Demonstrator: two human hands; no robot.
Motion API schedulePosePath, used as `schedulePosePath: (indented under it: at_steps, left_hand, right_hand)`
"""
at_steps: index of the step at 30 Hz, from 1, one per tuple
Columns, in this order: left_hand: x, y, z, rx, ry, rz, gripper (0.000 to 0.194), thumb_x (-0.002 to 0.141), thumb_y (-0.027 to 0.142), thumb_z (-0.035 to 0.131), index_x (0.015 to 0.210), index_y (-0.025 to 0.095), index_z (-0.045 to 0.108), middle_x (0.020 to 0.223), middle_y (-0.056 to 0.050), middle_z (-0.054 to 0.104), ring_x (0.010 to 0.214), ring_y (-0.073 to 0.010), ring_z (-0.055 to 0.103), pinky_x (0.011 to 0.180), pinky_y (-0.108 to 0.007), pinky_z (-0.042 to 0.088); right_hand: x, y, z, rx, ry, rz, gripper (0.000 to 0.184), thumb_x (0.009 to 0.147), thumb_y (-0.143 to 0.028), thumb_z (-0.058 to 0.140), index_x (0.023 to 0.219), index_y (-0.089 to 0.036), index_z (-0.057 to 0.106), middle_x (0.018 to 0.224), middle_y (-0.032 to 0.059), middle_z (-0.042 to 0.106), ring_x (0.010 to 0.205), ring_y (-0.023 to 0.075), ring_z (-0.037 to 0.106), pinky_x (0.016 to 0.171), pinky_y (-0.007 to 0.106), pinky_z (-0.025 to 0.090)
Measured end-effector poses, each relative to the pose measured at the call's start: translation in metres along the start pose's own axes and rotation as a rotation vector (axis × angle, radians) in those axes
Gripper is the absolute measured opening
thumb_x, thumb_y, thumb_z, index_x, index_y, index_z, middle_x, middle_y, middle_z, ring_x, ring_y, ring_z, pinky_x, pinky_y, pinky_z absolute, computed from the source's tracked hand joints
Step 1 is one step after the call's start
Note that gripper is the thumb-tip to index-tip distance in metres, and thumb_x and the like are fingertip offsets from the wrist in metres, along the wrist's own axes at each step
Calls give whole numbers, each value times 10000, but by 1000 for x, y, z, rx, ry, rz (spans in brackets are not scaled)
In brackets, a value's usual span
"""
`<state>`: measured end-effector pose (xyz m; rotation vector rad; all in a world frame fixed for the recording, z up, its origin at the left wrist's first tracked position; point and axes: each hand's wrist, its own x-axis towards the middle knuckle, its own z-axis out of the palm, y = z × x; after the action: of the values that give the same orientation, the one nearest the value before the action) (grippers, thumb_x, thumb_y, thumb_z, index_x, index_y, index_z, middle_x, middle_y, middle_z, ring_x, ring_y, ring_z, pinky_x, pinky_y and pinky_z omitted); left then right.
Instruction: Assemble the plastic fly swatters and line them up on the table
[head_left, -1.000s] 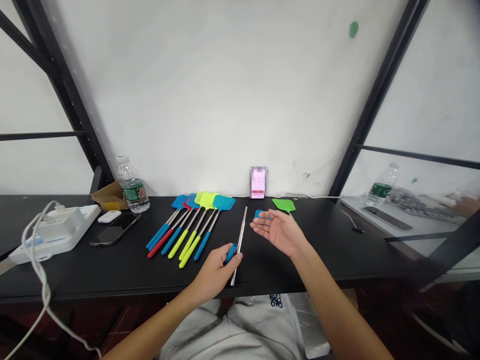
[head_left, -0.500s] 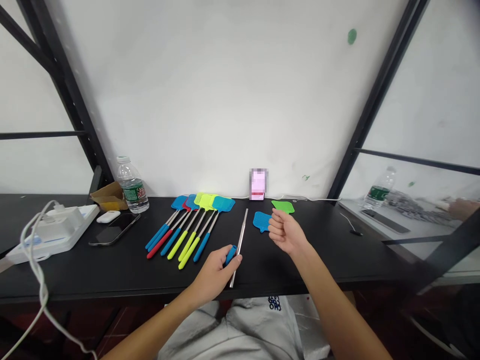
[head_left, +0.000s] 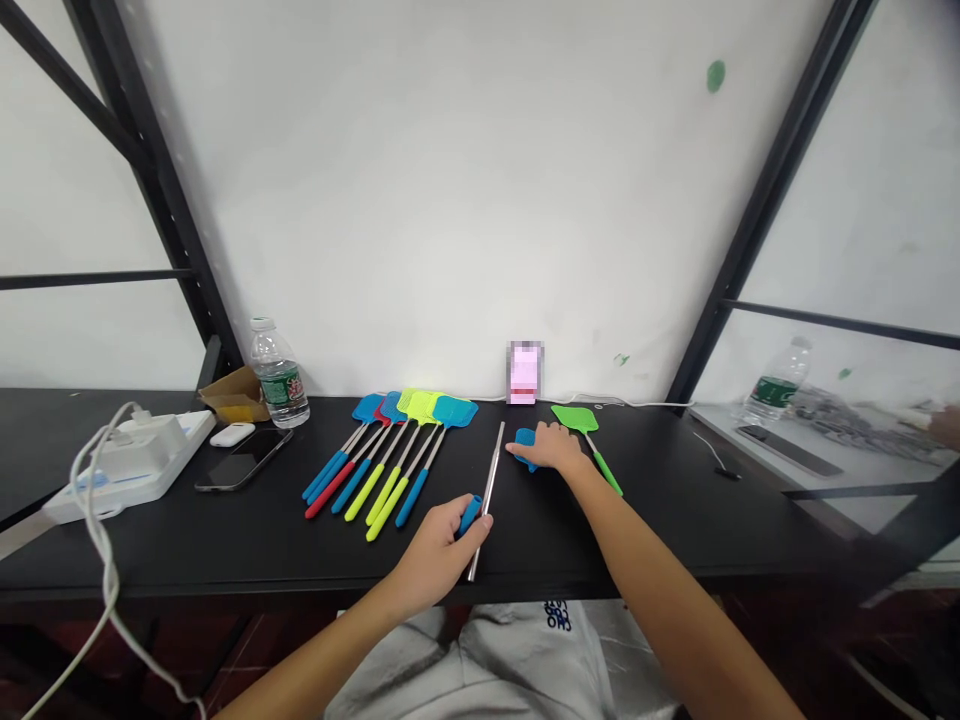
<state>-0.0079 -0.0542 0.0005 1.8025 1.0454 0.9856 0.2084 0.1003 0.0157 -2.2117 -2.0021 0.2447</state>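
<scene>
The blue swatter head (head_left: 526, 440) is being pinned flat to the black bench (head_left: 675, 540) by the right hand (head_left: 547, 447) (seemingly against sliding), while a blue grip (head_left: 470, 515) is clutched well apart by the left hand (head_left: 435, 555), beside a bare steel rod (head_left: 495, 460), a green swatter (head_left: 575, 419) lying close by

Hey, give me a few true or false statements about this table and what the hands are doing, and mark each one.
The left hand holds a blue handle grip. True.
The right hand rests on a blue fly swatter head. True.
The smartphone stands upright. False: it lies flat on the black table.
The row of fly swatters has only blue handles. False: some handles are red or yellow-green.
</scene>
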Motion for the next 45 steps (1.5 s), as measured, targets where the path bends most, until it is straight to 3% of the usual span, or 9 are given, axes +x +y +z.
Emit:
schedulePosePath:
  at_steps: [7, 12, 16, 21, 26, 30, 34, 39, 45]
  left_hand:
    - [-1, 2, 0, -23, 6, 7, 320, 908, 436, 489, 720, 178, 474, 671, 37, 453, 632, -101, 383, 605, -208, 341]
    - [-1, 2, 0, -33, 9, 8, 310, 907, 436, 496, 739, 176, 503, 674, 35, 466, 618, -97, 378, 592, -204, 338]
    - [0, 2, 0, -36, 10, -6, 315, 897, 445, 508, 738, 174, 514, 666, 35, 466, 603, -95, 369, 569, -198, 332]
    - [-1, 1, 1, -47, 13, -37, 330, 887, 465, 511, 724, 179, 488, 643, 45, 433, 567, -88, 344, 533, -193, 317]
    - [0, 2, 0, -48, 9, -47, 343, 878, 469, 520, 699, 186, 446, 625, 54, 377, 559, -87, 330, 515, -191, 303]
    - [-1, 6, -1, -55, -7, -56, 344, 871, 478, 522, 701, 186, 460, 623, 47, 401, 571, -94, 350, 519, -196, 314]
    - [0, 4, -1, -40, 5, -54, 336, 870, 454, 524, 685, 183, 453, 601, 55, 371, 561, -88, 349, 519, -196, 301]
    - [2, -5, -3, -164, -85, -122, 325, 852, 414, 522, 649, 193, 397, 516, 81, 319, 464, -69, 305, 460, -200, 243]
    - [4, -12, -7, -287, -156, -145, 342, 836, 382, 505, 583, 196, 368, 426, 74, 353, 399, -59, 274, 425, -211, 198]
  right_hand:
    - [-8, 19, -6, -53, -128, -163, 1128, 533, -835, 608, 1362, -90, 434, 1386, 264, 410, 1283, 409, 382, 964, 454, 360]
    - [-6, 20, -10, -74, -44, -137, 1070, 501, -798, 668, 1306, -116, 489, 1385, 243, 407, 1289, 410, 363, 957, 462, 371]
    - [0, 20, -9, -43, -29, -78, 1165, 433, -836, 662, 1327, -114, 466, 1382, 249, 415, 1298, 432, 351, 974, 476, 352]
    - [4, 24, -9, 77, -55, 2, 1163, 429, -834, 666, 1305, -90, 484, 1318, 255, 498, 1217, 418, 466, 918, 433, 403]
    - [5, 28, -6, 144, 11, 12, 1016, 485, -829, 646, 1186, -98, 566, 1208, 224, 589, 1107, 381, 560, 800, 374, 451]
    - [6, 25, -1, 178, 172, 18, 770, 689, -761, 560, 1104, -114, 591, 1100, 192, 643, 999, 331, 617, 739, 348, 452]
    - [10, 22, 3, 202, 240, 4, 532, 880, -609, 411, 984, -143, 647, 995, 172, 670, 952, 295, 626, 756, 341, 431]
    - [17, 32, 2, 370, 297, -114, 576, 971, -468, 205, 724, -169, 631, 827, 135, 665, 808, 251, 607, 716, 322, 400]
    - [18, 41, 0, 524, 317, -217, 542, 948, -513, 248, 555, -207, 462, 607, 52, 557, 627, 207, 521, 597, 298, 339]
